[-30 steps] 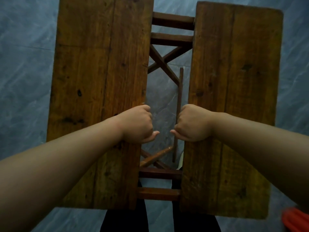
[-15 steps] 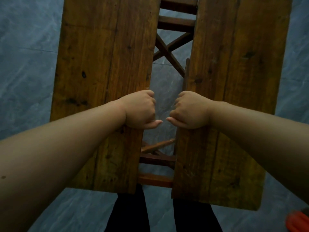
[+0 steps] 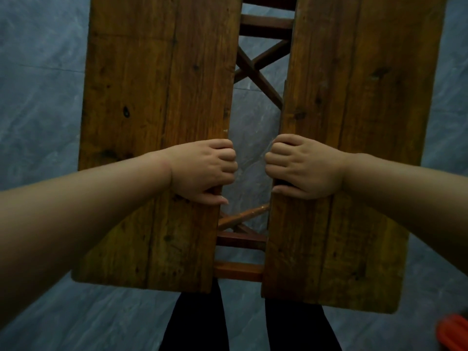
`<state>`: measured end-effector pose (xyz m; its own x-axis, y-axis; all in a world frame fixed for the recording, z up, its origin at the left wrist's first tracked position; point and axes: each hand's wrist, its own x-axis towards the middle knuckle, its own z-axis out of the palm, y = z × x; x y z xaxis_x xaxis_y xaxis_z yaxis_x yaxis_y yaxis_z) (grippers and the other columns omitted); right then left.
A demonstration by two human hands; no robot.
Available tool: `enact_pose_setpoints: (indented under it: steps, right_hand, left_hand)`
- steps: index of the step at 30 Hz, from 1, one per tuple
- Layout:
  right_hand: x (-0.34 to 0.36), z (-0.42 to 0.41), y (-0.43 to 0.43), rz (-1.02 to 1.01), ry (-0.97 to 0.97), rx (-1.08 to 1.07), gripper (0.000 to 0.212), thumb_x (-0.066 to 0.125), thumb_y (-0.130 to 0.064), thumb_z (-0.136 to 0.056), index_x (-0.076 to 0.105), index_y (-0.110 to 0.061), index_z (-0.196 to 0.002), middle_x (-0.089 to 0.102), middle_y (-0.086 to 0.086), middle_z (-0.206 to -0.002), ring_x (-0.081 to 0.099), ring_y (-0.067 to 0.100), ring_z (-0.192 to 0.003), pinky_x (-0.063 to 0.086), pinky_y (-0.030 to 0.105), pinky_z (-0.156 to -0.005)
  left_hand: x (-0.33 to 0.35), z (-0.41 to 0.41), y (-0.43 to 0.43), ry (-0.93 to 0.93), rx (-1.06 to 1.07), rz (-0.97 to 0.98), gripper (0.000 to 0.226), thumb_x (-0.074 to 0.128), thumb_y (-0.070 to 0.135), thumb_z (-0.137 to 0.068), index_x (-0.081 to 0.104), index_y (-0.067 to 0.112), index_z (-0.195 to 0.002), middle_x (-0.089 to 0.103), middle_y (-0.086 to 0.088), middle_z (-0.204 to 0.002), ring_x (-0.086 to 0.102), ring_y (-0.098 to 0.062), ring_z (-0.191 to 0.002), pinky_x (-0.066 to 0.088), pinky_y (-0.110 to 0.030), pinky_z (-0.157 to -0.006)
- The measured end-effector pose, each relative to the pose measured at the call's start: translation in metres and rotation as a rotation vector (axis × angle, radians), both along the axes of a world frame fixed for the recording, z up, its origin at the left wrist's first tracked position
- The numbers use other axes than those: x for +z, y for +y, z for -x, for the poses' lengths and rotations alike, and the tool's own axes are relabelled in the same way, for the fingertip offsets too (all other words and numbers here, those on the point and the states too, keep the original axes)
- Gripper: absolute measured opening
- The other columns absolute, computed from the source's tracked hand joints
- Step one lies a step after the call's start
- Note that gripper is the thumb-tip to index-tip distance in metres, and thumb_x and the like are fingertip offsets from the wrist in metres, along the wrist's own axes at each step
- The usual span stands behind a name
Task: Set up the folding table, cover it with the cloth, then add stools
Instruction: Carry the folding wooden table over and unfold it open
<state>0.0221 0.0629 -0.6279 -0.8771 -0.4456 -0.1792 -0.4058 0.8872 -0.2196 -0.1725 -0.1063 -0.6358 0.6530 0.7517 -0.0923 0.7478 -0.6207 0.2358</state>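
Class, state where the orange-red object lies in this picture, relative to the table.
In the head view, the orange-red object sits on the grey floor at the bottom-right corner, just beyond the near right corner of the right table panel.

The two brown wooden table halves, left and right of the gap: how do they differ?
The left brown wooden table half has a dark knot near its outer side; the right brown wooden table half shows fainter marks. The left half's near edge ends farther from the camera than the right half's. The left hand grips the left half's inner edge, the right hand the right half's. Both share planked, worn wood.
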Motion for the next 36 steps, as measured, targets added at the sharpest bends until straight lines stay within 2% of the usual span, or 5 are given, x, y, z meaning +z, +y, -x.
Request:
enact_pose_setpoints:
  steps: [16,19,22,33,36]
  right_hand:
    - [-0.024,0.004,-0.007,0.013,-0.074,-0.061,0.046,0.029,-0.047,-0.094,0.062,-0.016,-0.104,0.064,0.006,-0.107,0.056,0.025,-0.107,0.026,0.042,-0.111]
    - [-0.029,-0.02,-0.006,-0.009,-0.139,-0.15,0.056,0.029,-0.048,-0.095,0.043,-0.016,-0.138,0.043,0.009,-0.145,0.031,0.025,-0.139,0.015,0.037,-0.111]
    - [-0.044,-0.058,-0.016,-0.055,-0.304,-0.239,0.068,0.025,-0.056,-0.095,0.003,-0.024,-0.151,0.001,0.005,-0.159,-0.007,0.024,-0.145,-0.001,0.041,-0.113]
    - [-0.06,-0.072,-0.037,-0.142,-0.321,-0.368,0.074,0.015,-0.065,-0.09,-0.009,-0.027,-0.15,-0.012,0.003,-0.158,-0.017,0.026,-0.143,-0.004,0.047,-0.115]
    - [-0.058,-0.081,-0.048,-0.127,-0.284,-0.784,0.085,0.019,-0.074,-0.083,-0.011,-0.03,-0.149,-0.016,0.004,-0.158,-0.018,0.024,-0.143,-0.006,0.05,-0.114]
  left_hand:
    - [-0.022,-0.027,0.009,0.067,0.04,0.037,0.049,0.033,0.052,-0.092,0.067,0.018,-0.098,0.066,-0.004,-0.102,0.057,-0.025,-0.105,0.027,-0.044,-0.11]
    - [-0.028,-0.022,-0.024,0.105,0.322,0.184,0.065,0.032,0.057,-0.09,0.027,0.023,-0.145,0.022,-0.006,-0.154,0.015,-0.025,-0.143,0.002,-0.04,-0.115]
    - [-0.042,-0.025,-0.07,0.283,0.641,0.429,0.087,0.014,0.076,-0.081,-0.029,0.031,-0.141,-0.027,-0.001,-0.153,-0.027,-0.022,-0.139,-0.01,-0.042,-0.116]
    - [-0.055,-0.034,-0.079,0.386,0.745,0.419,0.095,0.019,0.078,-0.078,-0.035,0.026,-0.137,-0.037,-0.005,-0.148,-0.032,-0.027,-0.137,-0.015,-0.047,-0.113]
    - [-0.049,-0.05,-0.098,0.248,1.122,0.394,0.113,0.034,0.083,-0.068,-0.031,0.026,-0.141,-0.035,-0.006,-0.149,-0.029,-0.028,-0.139,-0.01,-0.055,-0.113]
